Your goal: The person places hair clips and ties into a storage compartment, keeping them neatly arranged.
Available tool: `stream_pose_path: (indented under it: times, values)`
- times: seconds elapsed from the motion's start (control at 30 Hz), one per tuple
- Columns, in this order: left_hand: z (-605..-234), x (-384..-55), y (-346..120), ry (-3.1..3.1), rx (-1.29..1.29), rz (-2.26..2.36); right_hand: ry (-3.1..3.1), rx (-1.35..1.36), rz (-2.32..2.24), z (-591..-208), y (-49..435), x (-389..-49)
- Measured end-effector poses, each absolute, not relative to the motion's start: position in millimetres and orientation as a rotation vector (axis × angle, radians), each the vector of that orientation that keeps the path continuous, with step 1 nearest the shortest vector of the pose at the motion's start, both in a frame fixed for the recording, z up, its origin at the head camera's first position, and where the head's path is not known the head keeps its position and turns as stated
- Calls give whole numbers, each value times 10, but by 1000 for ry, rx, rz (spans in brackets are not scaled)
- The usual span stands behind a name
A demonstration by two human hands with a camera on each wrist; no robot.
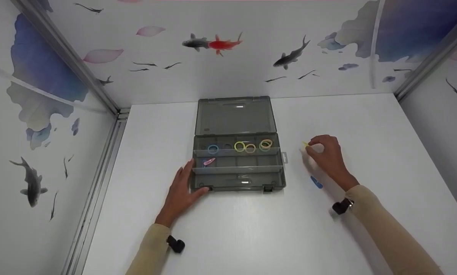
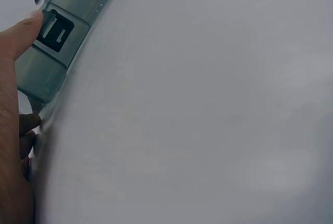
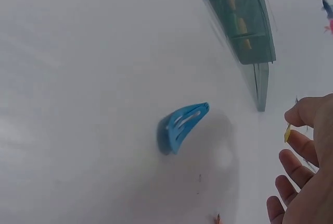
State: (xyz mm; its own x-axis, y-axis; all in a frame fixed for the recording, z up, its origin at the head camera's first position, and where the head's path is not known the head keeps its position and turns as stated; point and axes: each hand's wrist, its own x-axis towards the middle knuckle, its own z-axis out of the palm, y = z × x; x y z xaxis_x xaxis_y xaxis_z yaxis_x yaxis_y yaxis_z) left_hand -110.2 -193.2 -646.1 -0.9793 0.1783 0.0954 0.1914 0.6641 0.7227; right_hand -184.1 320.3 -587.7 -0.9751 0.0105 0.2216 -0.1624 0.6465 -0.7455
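Observation:
An open grey translucent organizer box (image 1: pixel 239 180) lies on the table with its lid folded back. My left hand (image 1: pixel 180 193) rests against its left side, fingers straight, and the thumb touches the front edge beside a black latch (image 2: pixel 55 30). Right of the box, my right hand (image 1: pixel 327 154) pinches a small yellow hair clip (image 3: pixel 287 133) between thumb and index finger, just above the table. Most of that clip is hidden by the fingertips. A blue snap hair clip (image 3: pixel 184 125) lies on the table below this hand. The middle row holds a pink hair clip (image 1: pixel 209 162) and something blue beside it.
In the box's back row lie several hair ties, among them a blue one (image 1: pixel 213 145), a yellow one (image 1: pixel 235 146) and an orange one (image 1: pixel 266 140). A hanging tab (image 1: pixel 285 157) sticks out on the right. Fish-patterned wall panels (image 1: pixel 251 76) enclose the white table (image 1: pixel 243 236).

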Motion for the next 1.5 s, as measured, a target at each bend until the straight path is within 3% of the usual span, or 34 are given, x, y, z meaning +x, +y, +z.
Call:
stream_pose_path:
  times: [0.5, 1.5]
  values:
    - [-6415, -1096, -1925, -2851, -329, -1226, -2579, 363, 1184, -5687, 2944, -1843]
    - [-6417, -1097, -1928, -2843, -357, -1237, -2670, 699, 1128, -5661, 2318, -1716]
